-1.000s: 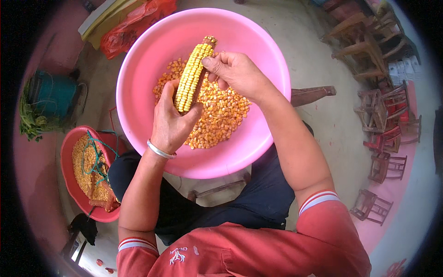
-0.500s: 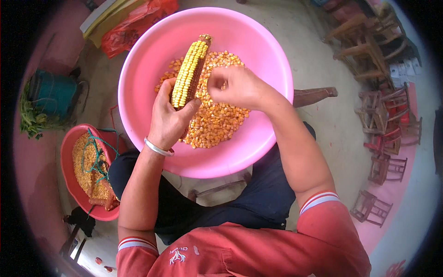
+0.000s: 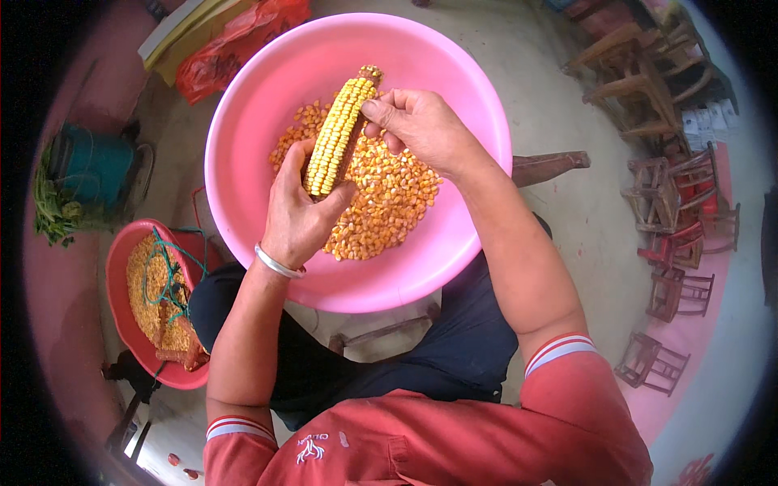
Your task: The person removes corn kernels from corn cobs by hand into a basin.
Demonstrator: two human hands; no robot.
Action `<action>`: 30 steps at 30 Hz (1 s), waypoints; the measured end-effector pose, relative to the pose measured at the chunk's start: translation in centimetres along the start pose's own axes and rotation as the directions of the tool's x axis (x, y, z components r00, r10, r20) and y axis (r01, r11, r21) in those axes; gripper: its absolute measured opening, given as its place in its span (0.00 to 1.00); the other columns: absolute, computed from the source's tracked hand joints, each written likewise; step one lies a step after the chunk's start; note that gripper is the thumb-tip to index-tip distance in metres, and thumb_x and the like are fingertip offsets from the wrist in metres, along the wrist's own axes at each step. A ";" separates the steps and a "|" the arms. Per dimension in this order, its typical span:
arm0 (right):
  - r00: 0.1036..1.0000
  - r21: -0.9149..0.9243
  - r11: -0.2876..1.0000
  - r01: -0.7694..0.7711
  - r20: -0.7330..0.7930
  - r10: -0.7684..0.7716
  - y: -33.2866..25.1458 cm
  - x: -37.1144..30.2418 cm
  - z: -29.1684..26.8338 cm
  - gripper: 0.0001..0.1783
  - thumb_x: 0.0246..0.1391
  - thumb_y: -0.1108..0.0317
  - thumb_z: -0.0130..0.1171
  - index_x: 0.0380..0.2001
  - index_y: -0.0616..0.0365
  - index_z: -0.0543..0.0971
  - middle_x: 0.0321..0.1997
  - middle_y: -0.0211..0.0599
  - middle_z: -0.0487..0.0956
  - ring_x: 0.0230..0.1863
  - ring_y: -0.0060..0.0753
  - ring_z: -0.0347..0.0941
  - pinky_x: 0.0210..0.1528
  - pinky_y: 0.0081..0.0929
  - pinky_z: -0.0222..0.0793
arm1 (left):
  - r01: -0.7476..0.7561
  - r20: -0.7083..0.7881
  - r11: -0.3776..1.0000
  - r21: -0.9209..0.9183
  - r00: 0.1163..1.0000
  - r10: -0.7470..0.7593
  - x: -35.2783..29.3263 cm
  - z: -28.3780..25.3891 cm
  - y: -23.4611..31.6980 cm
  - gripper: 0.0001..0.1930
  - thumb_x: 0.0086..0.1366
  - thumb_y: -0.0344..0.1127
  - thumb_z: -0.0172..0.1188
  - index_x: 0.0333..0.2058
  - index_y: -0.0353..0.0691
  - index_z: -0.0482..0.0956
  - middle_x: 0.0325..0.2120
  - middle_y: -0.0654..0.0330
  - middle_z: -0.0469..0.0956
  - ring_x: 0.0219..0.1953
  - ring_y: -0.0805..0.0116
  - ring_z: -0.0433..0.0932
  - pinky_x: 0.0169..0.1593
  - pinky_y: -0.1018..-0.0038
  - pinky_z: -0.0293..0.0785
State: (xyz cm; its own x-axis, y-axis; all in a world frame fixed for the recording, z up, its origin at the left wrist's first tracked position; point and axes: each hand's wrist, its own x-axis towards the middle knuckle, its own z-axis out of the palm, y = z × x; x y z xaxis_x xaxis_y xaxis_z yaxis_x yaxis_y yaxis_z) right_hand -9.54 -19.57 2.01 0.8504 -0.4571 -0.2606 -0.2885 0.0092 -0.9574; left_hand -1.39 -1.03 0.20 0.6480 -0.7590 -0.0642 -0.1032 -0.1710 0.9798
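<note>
My left hand [image 3: 301, 194] is wrapped round the lower end of a yellow ear of corn [image 3: 337, 134], which tilts up and to the right over a pink basin [image 3: 251, 89]. Kernels cover its left side, while a brown strip of bare cob runs down the right. Against that right edge, near the top, my right hand [image 3: 417, 125] presses its thumb, with the fingers curled beside the ear. Loose orange-yellow kernels [image 3: 385, 206] lie heaped in the basin below both hands.
A red tub [image 3: 121, 316] of kernels, with green cord [image 3: 166, 271] across it, stands at left. Beyond it are a teal container [image 3: 97, 166] and leafy greens [image 3: 53, 202]. A red plastic bag [image 3: 235, 53] lies at upper left. Wooden chairs [image 3: 652, 364] line the right wall.
My right hand has come up and left from over the kernels, and its thumb now touches the ear's upper right edge. My left hand still holds the ear in nearly the same place.
</note>
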 end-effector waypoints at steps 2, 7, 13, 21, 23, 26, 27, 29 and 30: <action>1.000 -0.010 1.000 -0.003 0.004 0.003 -0.4 -0.2 0.1 0.15 0.61 0.59 0.59 0.30 0.61 0.77 0.26 0.30 0.78 0.21 0.14 0.67 0.24 0.16 0.66 | 0.054 0.019 0.998 -0.034 0.998 -0.054 0.0 -0.2 0.4 0.24 0.51 0.28 0.66 0.47 0.33 0.68 0.33 0.59 0.75 0.35 0.73 0.75 0.40 0.75 0.73; 0.995 -0.116 0.991 0.069 -0.067 -0.077 0.2 0.1 0.3 0.12 0.54 0.63 0.63 0.28 0.62 0.78 0.25 0.31 0.80 0.25 0.20 0.73 0.30 0.21 0.71 | 0.080 0.040 0.978 -0.190 0.996 -0.074 0.0 -0.3 0.5 0.23 0.53 0.28 0.67 0.47 0.33 0.69 0.33 0.62 0.75 0.33 0.76 0.75 0.37 0.78 0.72; 0.996 -0.336 0.942 0.012 -0.083 -0.042 -0.1 -0.3 -0.2 0.10 0.45 0.66 0.66 0.26 0.61 0.78 0.26 0.34 0.81 0.29 0.23 0.76 0.36 0.25 0.73 | 0.229 0.153 0.962 -0.150 0.966 -0.206 0.0 -0.7 1.0 0.23 0.54 0.28 0.67 0.48 0.35 0.68 0.31 0.64 0.74 0.29 0.78 0.73 0.33 0.81 0.71; 0.948 -0.269 0.938 0.220 -0.170 -0.271 0.8 -0.4 1.8 0.10 0.44 0.66 0.67 0.28 0.60 0.80 0.26 0.36 0.81 0.30 0.28 0.78 0.38 0.27 0.74 | 0.277 0.155 0.922 -0.270 0.958 -0.242 0.0 -0.7 0.7 0.22 0.56 0.30 0.66 0.47 0.36 0.67 0.28 0.65 0.72 0.23 0.79 0.71 0.26 0.82 0.68; 0.985 -0.422 0.890 0.174 0.083 -0.153 0.7 -1.3 0.6 0.09 0.48 0.67 0.65 0.30 0.60 0.80 0.27 0.32 0.80 0.31 0.24 0.76 0.37 0.25 0.73 | 0.292 0.129 0.918 -0.269 0.955 -0.266 0.2 -1.0 0.8 0.22 0.56 0.30 0.66 0.47 0.36 0.67 0.29 0.65 0.72 0.23 0.79 0.71 0.26 0.81 0.68; 0.963 -0.575 0.802 0.164 0.270 -0.003 0.8 -2.0 -0.3 0.10 0.53 0.65 0.63 0.33 0.61 0.79 0.28 0.28 0.79 0.31 0.21 0.74 0.36 0.23 0.71 | 0.275 0.105 0.927 -0.253 0.961 -0.257 0.3 -1.1 0.5 0.21 0.57 0.29 0.66 0.47 0.36 0.67 0.30 0.64 0.72 0.24 0.79 0.71 0.27 0.81 0.68; 0.972 -0.581 0.798 0.156 0.234 -0.020 0.9 -2.2 -0.5 0.12 0.54 0.62 0.63 0.34 0.61 0.79 0.29 0.29 0.79 0.31 0.22 0.74 0.36 0.24 0.71 | 0.244 0.107 0.941 -0.237 0.969 -0.224 0.2 -0.9 0.4 0.21 0.56 0.29 0.66 0.47 0.36 0.67 0.31 0.64 0.72 0.26 0.79 0.71 0.28 0.81 0.69; 0.989 -0.356 0.932 0.063 0.149 -0.011 0.4 -1.0 -0.1 0.16 0.56 0.56 0.63 0.34 0.61 0.80 0.28 0.29 0.79 0.28 0.20 0.73 0.31 0.21 0.70 | 0.211 0.107 0.957 -0.200 0.975 -0.193 0.0 -0.8 0.5 0.21 0.56 0.28 0.66 0.47 0.35 0.68 0.32 0.63 0.73 0.28 0.79 0.72 0.30 0.81 0.70; 0.997 -0.213 0.977 -0.019 0.070 0.035 -0.9 -1.0 -0.1 0.19 0.57 0.53 0.62 0.33 0.61 0.79 0.28 0.29 0.78 0.26 0.18 0.71 0.29 0.19 0.68 | 0.173 0.108 0.971 -0.163 0.982 -0.157 0.0 -0.8 0.5 0.22 0.56 0.27 0.65 0.47 0.35 0.68 0.33 0.63 0.73 0.31 0.78 0.72 0.33 0.80 0.71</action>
State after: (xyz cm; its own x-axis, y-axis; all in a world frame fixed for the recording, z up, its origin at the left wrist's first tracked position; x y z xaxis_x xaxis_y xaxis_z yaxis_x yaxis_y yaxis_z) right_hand -10.13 -19.21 3.18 0.8685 -0.3930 -0.3022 -0.3920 -0.1712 -0.9039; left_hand -0.86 -0.60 0.82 0.5706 -0.7863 -0.2369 0.1348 -0.1948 0.9715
